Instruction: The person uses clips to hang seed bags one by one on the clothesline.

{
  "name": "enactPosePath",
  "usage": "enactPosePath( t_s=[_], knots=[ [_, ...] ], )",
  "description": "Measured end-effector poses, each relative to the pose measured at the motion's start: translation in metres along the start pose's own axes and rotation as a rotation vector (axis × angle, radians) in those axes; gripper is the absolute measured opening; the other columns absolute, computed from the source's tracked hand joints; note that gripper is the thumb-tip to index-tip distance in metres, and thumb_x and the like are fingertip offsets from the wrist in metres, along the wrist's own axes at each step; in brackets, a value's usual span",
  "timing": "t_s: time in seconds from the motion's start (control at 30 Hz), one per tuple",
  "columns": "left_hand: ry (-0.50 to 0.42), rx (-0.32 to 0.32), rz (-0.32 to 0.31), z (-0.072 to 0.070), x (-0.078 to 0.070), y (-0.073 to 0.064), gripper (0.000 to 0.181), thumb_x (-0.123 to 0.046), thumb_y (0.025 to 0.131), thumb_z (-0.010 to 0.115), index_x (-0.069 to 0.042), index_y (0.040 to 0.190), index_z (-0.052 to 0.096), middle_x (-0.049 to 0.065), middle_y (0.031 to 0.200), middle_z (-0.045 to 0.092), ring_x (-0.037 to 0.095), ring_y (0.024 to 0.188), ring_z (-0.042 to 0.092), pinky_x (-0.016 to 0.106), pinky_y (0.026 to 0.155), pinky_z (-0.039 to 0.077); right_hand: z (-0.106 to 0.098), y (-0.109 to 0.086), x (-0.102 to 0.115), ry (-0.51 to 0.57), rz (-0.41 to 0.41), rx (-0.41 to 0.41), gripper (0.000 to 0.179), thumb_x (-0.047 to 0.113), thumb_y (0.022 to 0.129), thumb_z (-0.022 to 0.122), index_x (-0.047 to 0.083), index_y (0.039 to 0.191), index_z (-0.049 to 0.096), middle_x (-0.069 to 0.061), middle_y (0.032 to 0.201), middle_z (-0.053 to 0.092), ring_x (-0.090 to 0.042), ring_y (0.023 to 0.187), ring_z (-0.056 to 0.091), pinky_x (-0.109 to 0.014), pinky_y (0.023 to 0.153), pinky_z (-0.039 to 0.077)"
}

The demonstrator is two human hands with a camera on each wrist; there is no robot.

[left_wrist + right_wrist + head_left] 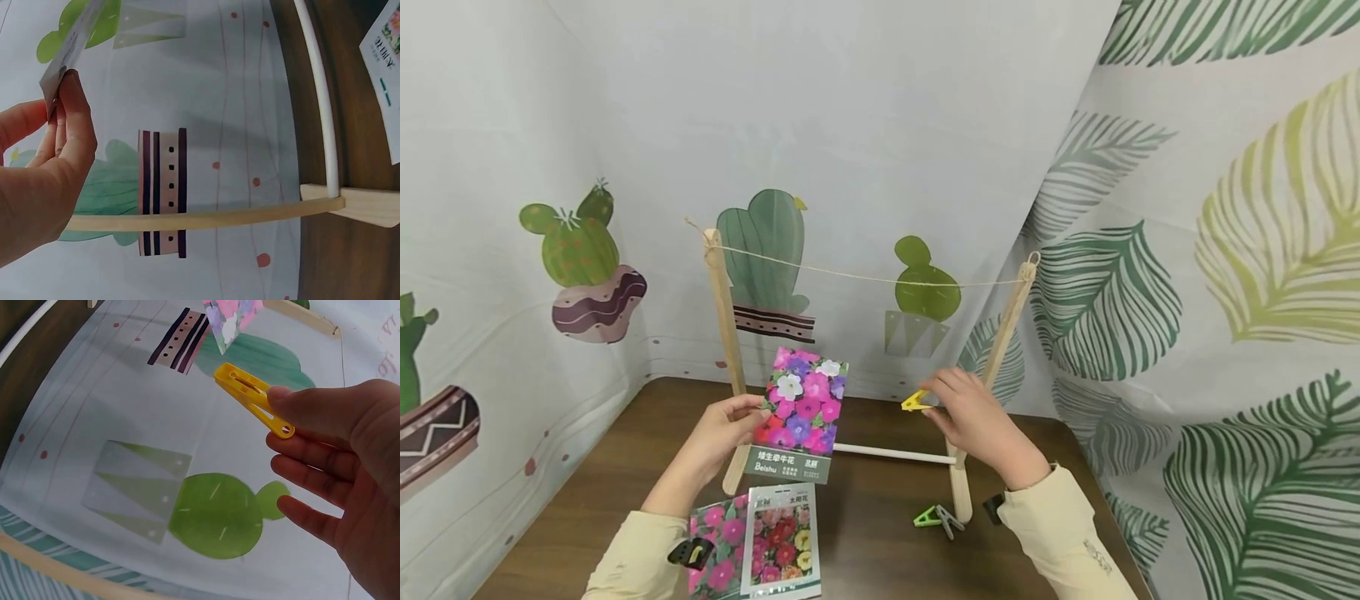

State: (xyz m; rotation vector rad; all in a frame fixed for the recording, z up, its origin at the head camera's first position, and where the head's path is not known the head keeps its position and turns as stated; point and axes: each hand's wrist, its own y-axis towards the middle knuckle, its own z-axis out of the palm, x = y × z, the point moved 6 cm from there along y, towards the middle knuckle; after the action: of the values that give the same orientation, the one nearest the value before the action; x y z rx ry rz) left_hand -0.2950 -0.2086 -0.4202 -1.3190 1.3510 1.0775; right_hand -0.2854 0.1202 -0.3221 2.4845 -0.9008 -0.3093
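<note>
My left hand point(722, 433) pinches a seed packet point(805, 400) by its left edge, its front showing pink, purple and white flowers. In the left wrist view that packet is seen nearly edge-on between thumb and fingers. Off to the right, my right hand point(973, 412) pinches a yellow clothespin point(250, 397) between thumb and fingers. Above both hands a thin string point(850, 273) spans two wooden posts, sagging slightly. The packet and the clothespin are apart from each other and below the string.
Two more seed packets, one white-edged point(782, 542) and one pink-flowered point(718, 554), overlap on the brown table point(872, 533). A green clothespin point(927, 517) and a grey clothespin point(950, 522) lie by the foot of the right post point(1007, 333). A white rod point(895, 453) joins the posts low down.
</note>
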Motion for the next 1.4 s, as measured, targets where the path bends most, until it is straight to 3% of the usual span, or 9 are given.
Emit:
enactPosePath(
  t_s=[0.2, 0.47, 0.7, 0.97, 1.4],
  knots=[
    [0.004, 0.009, 0.012, -0.01, -0.008, 0.001, 0.048, -0.02, 0.097, 0.059, 0.008, 0.134, 0.047, 0.007, 0.108, 0.061, 0.009, 0.093, 0.061, 0.036, 0.09, 0.049, -0.006, 0.013, 0.006, -0.031, -0.067, 0.002, 0.034, 0.011, 0.082, 0.076, 0.005, 0.113, 0.063, -0.006, 0.109, 0.063, -0.025, 0.103, 0.057, -0.042, 0.086, 0.046],
    [-0.027, 0.019, 0.026, -0.022, -0.021, 0.005, 0.054, -0.022, 0.095, 0.062, 0.008, 0.136, 0.045, 0.004, 0.108, 0.062, 0.007, 0.093, 0.062, 0.028, 0.085, 0.051, -0.019, 0.029, 0.012, -0.092, -0.141, 0.009, 0.036, 0.011, 0.081, 0.077, 0.005, 0.113, 0.062, -0.007, 0.107, 0.062, -0.027, 0.103, 0.057, -0.042, 0.085, 0.046],
    [-0.041, 0.015, 0.035, -0.031, -0.031, 0.011, 0.055, -0.023, 0.094, 0.064, 0.009, 0.135, 0.047, 0.016, 0.124, 0.052, 0.008, 0.093, 0.062, 0.024, 0.083, 0.051, -0.033, 0.047, 0.016, -0.115, -0.18, -0.001, 0.034, 0.011, 0.082, 0.077, 0.004, 0.111, 0.062, -0.007, 0.105, 0.061, -0.027, 0.104, 0.057, -0.042, 0.089, 0.046],
    [-0.06, 0.033, 0.096, -0.037, -0.048, 0.014, 0.049, -0.021, 0.093, 0.066, 0.008, 0.13, 0.052, -0.007, 0.096, 0.066, 0.006, 0.089, 0.062, 0.024, 0.081, 0.051, -0.047, 0.068, 0.025, -0.081, -0.209, -0.045, 0.034, 0.01, 0.083, 0.076, 0.003, 0.113, 0.062, -0.008, 0.108, 0.061, -0.027, 0.106, 0.056, -0.042, 0.089, 0.045],
    [-0.097, 0.026, 0.136, -0.042, -0.067, 0.02, 0.053, -0.016, 0.095, 0.062, 0.013, 0.134, 0.043, -0.009, 0.094, 0.063, 0.003, 0.09, 0.061, 0.021, 0.081, 0.051, -0.07, 0.101, 0.038, -0.041, -0.253, -0.132, 0.034, 0.009, 0.084, 0.074, 0.001, 0.115, 0.062, -0.01, 0.109, 0.062, -0.027, 0.103, 0.056, -0.04, 0.091, 0.045]
  ],
)
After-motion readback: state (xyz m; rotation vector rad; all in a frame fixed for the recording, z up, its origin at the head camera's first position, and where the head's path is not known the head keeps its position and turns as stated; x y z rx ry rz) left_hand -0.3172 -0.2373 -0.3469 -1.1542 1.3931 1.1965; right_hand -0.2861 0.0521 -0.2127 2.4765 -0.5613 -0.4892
